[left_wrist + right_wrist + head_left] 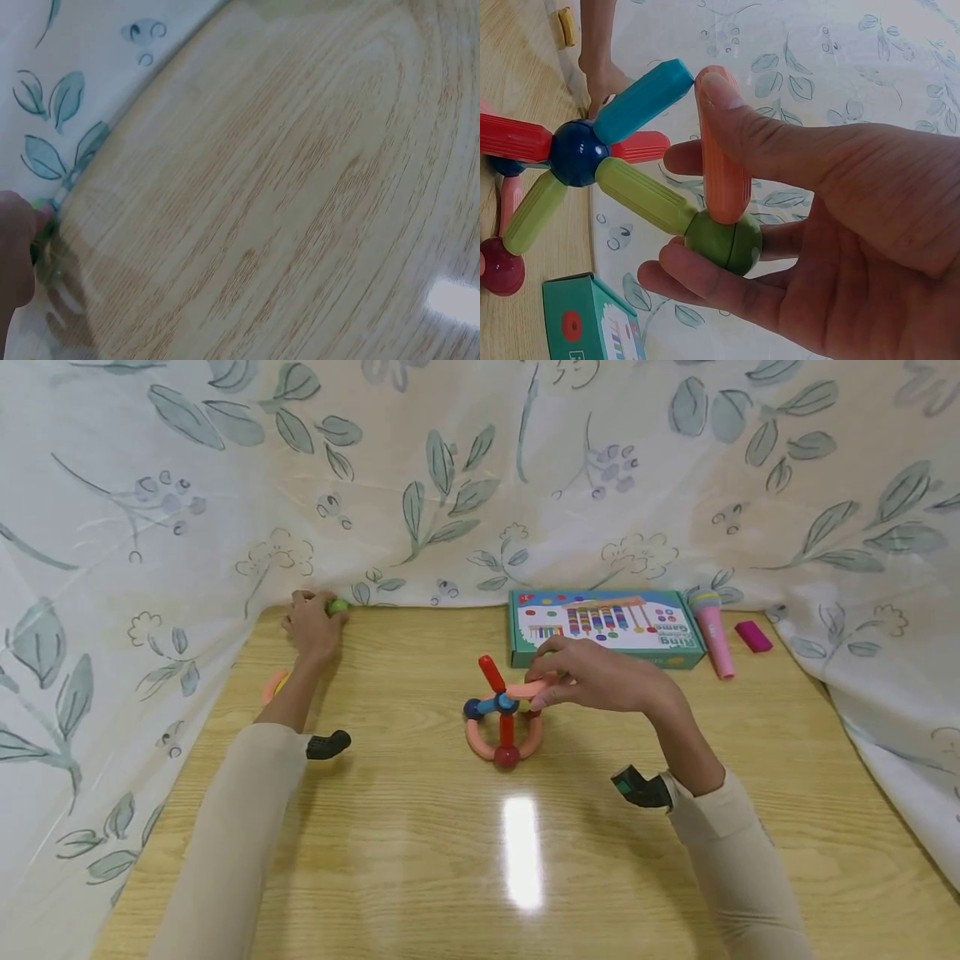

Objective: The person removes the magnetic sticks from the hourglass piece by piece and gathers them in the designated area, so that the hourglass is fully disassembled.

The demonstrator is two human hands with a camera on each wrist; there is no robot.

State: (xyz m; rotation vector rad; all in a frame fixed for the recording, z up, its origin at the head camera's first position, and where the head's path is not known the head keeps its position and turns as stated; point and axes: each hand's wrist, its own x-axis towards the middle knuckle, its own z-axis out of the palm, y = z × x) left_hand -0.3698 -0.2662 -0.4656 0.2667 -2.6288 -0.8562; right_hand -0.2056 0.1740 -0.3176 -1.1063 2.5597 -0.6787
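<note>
- The scene is brightly and evenly lit, with soft light from overhead.
- A tall white glare streak lies on the glossy wooden table (pixel 420 860) near the middle front; the left wrist view catches another at its lower right edge.
- Shadows are faint and short: a soft one spreads on the wood beside the left hand (pixel 313 625), at the far left.
- The head view bows outward, so the table's edges curve.
- The left wrist view is hazy and soft, with the fingers blurred at its left edge.
- The right wrist view is sharp on the right hand (pixel 832 225); the leafy cloth (pixel 870 67) behind is slightly soft.
</note>
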